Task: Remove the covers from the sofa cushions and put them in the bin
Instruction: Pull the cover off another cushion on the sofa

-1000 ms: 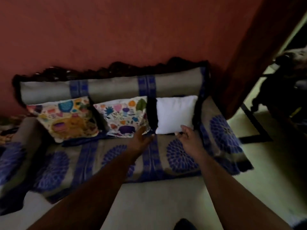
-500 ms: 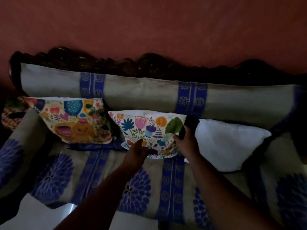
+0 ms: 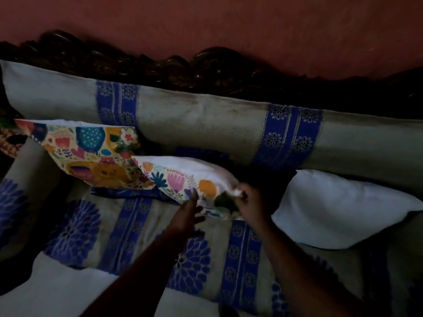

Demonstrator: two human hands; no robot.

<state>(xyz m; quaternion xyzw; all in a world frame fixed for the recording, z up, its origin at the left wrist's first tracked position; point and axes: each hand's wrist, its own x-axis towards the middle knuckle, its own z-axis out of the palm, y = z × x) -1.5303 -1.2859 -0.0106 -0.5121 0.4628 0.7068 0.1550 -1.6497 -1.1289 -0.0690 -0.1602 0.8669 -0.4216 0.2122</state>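
Spanning the whole frame: sofa, grey throw with blue floral bands and big blue flower prints, dark carved wood back rail along 12 o'clock, red wall above it.

Bare white cushion sits at 3 o'clock on the seat, leaning on the backrest, cover already off.

Left floral cushion at 9–10 o'clock, cover on, propped against the backrest. White inner fabric shows along its top edge.

Middle floral cushion at dead centre, tipped forward off the backrest, its left corner overlapping the left floral cushion. Cover is on; white underside or insert visible along the top edge.

Right hand just right of centre, fingers curled, pinching the right-hand corner of the middle cushion's cover. White fabric bunches at the fingertips. Lighting is dim and the frame is blurred there, so I can't tell whether it has a zip pull or just fabric.

Left hand just below centre, at 6 o'clock of the middle cushion. Fingers are mostly straight and spread, resting against the cushion's lower front edge, thumb out to the right. Nothing gripped.

Both forearms enter from 5–6 o'clock.

Bin is not in frame.
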